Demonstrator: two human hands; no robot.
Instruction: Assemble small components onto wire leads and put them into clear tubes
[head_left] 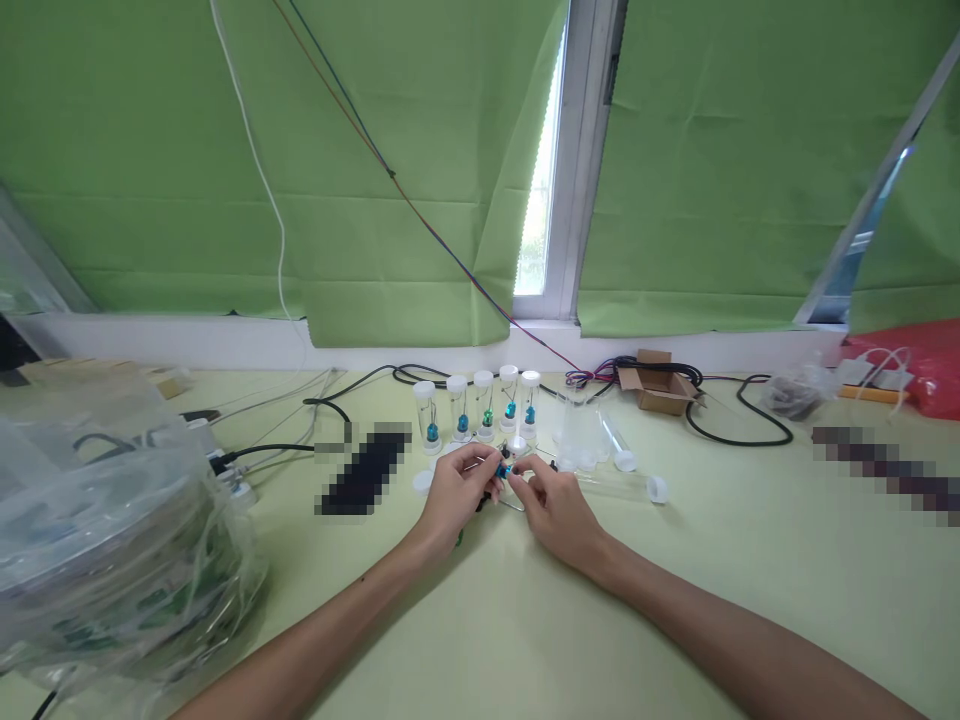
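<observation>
My left hand (459, 488) and my right hand (556, 508) meet over the middle of the table. Between their fingertips is a small shiny blue piece (504, 470), pinched from both sides; its exact kind is too small to make out. Thin wires and small black parts (483, 502) lie under and around the fingers, partly covered. Just behind stand several upright clear tubes (459, 405) with white caps, each with a blue or green piece and bent wire inside. A white cap (422, 483) rests left of my left hand. Beside my right hand lies a clear tube (615, 484).
More clear tubes (581, 430) are grouped behind my right hand. An open cardboard box (657, 385) and black cables (739, 440) sit at the back right. At left are a plastic-wrapped spool (112, 560) and a blurred dark object (367, 470). Red plastic (930, 370) lies far right.
</observation>
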